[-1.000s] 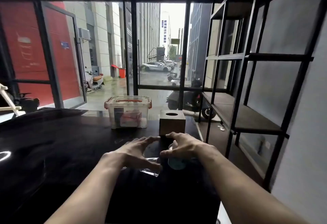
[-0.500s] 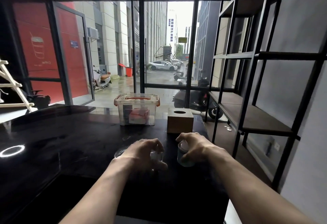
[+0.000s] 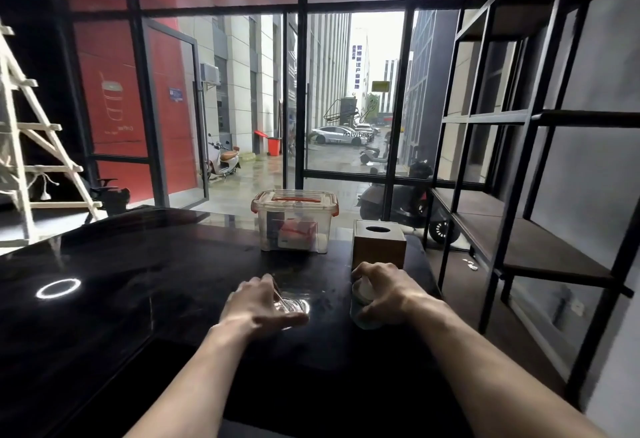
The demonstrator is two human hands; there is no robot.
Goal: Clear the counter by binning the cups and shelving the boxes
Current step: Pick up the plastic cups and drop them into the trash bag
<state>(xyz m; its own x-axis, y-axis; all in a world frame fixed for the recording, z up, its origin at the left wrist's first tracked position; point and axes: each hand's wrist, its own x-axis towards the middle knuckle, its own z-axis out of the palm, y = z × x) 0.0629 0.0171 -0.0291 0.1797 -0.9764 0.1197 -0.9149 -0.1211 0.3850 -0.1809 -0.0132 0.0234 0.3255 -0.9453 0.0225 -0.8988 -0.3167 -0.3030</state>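
Note:
My left hand [image 3: 258, 304] wraps a clear plastic cup [image 3: 294, 306] that lies tilted on the black counter [image 3: 138, 282]. My right hand [image 3: 384, 290] grips a second clear cup [image 3: 362, 299] with something pale inside, standing upright. Just behind my right hand sits a brown wooden tissue box [image 3: 379, 243] with an oval hole on top. A clear plastic storage box [image 3: 295, 221] with orange latches and small items inside stands further back, at the counter's middle.
A black metal shelving unit [image 3: 519, 223] with wooden boards runs along the right wall, its lower board level with the counter. A wooden ladder [image 3: 31, 147] leans at the left. Glass walls and a door lie beyond the counter.
Both hands have closed around the cups; the left cup now lies more tilted under my fingers. The camera has lifted, showing more of the window and ceiling.

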